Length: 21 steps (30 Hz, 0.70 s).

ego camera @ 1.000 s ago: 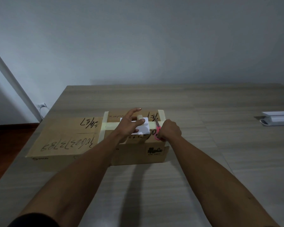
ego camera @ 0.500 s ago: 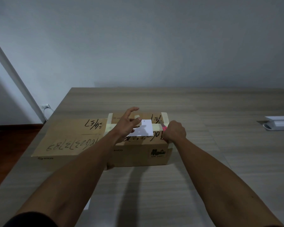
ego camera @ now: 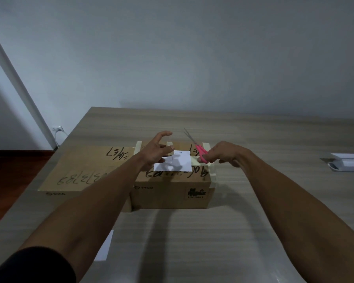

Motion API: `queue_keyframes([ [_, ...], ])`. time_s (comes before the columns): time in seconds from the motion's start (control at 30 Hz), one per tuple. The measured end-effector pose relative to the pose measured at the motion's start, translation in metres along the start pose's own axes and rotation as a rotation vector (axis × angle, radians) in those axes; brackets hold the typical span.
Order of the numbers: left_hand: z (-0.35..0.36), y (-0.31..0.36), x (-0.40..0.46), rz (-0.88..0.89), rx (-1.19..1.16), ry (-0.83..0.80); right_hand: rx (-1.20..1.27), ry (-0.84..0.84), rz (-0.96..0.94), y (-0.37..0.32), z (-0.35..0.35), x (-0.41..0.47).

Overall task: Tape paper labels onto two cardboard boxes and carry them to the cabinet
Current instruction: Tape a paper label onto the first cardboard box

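Observation:
Two cardboard boxes stand side by side on the wooden table [ego camera: 253, 221]. The right box [ego camera: 170, 193] carries strips of pale tape [ego camera: 196, 160] and a white paper label [ego camera: 180, 163] on its top. The left box [ego camera: 84, 170] is flatter, with black handwriting on top. My left hand [ego camera: 157, 152] hovers over the label's left part with fingers spread and loosely bent, holding nothing. My right hand [ego camera: 223, 153] grips pink-handled scissors [ego camera: 198, 150] above the right box's right end, blades pointing up and away.
A white sheet of paper [ego camera: 104, 248] lies on the table near me, partly hidden under my left forearm. A white flat device [ego camera: 347, 164] sits at the table's right edge. A wall runs behind the table; dark floor shows at the left.
My right hand has lifted the scissors away from the tape, so the blades now show. My left hand has risen off the label. The view has tilted slightly.

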<state>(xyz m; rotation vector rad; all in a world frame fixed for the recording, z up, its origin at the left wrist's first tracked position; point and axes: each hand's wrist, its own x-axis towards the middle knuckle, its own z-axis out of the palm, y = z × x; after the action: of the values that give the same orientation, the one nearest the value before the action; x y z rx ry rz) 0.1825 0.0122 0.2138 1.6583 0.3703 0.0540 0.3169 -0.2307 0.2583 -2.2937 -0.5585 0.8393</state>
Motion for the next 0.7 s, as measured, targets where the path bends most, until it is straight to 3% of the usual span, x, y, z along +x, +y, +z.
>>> queue_keyframes([
  [0.23,-0.011,0.005,0.006,-0.057,0.011,-0.055,0.017,-0.201,0.004,0.002,-0.013,0.000],
  [0.7,-0.005,0.018,0.002,-0.100,0.171,-0.258,-0.063,-0.216,0.001,-0.004,-0.010,0.008],
])
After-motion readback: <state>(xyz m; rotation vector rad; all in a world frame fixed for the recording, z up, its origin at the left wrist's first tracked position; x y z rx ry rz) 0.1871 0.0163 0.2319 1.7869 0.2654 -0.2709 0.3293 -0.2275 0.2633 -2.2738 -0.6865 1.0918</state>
